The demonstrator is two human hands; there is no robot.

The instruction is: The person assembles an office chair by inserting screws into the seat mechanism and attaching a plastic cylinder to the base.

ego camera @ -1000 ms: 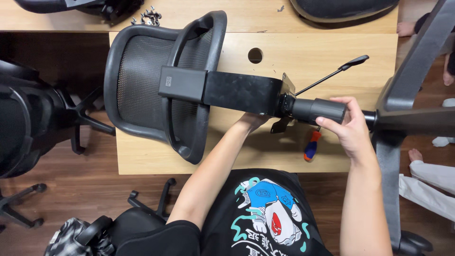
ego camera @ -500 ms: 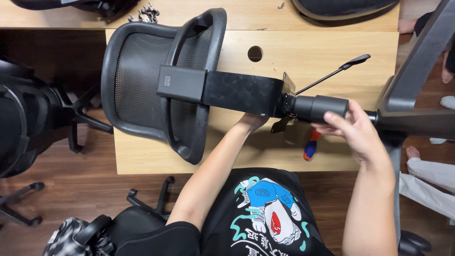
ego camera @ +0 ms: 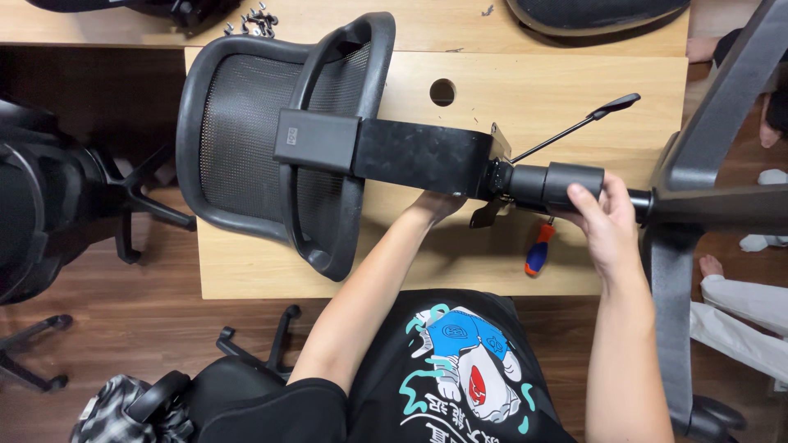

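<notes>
Right hand [ego camera: 606,223]: fingers [ego camera: 584,199] wrapped over black gas-lift cylinder [ego camera: 552,185], just beside five-star base hub. Left hand [ego camera: 435,205]: tucked under flat black back bracket [ego camera: 423,156]; finger state cannot be told. Beyond left hand: mesh chair backrest [ego camera: 246,135], lying across wooden counter [ego camera: 525,90]. Near right hand: slim adjustment lever [ego camera: 574,127]; orange-and-blue screwdriver [ego camera: 538,250] below. Handling, judged: rigid, heavy, lopsided; cylinder smooth, likely slippery; best held at bracket and cylinder, never lever.
</notes>
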